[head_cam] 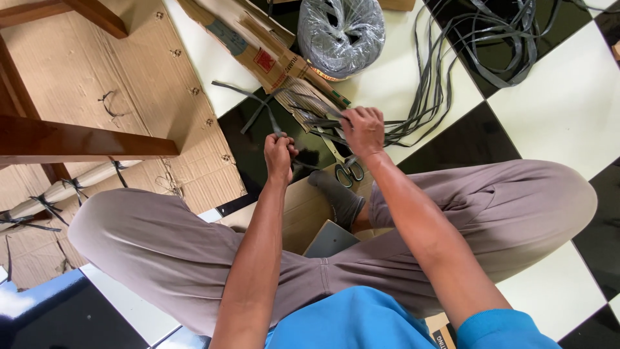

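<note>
I sit cross-legged on a tiled floor. My left hand (279, 155) is closed around one grey plastic strap (248, 95) that runs up and to the left from the fist. My right hand (363, 129) grips a bundle of grey straps (426, 97) that trails off to a loose heap at the upper right. The two hands are a short way apart, above a dark tile. A pair of scissors (349, 169) lies on the floor just below my right hand, beside my socked foot (339, 197).
A large roll of grey strap wrapped in clear film (339, 32) stands at the top centre. Torn cardboard pieces (258, 52) lie beside it. A flat cardboard sheet (84, 71) and brown wooden furniture legs (77, 142) fill the left. Strapped pale bars (64, 190) lie lower left.
</note>
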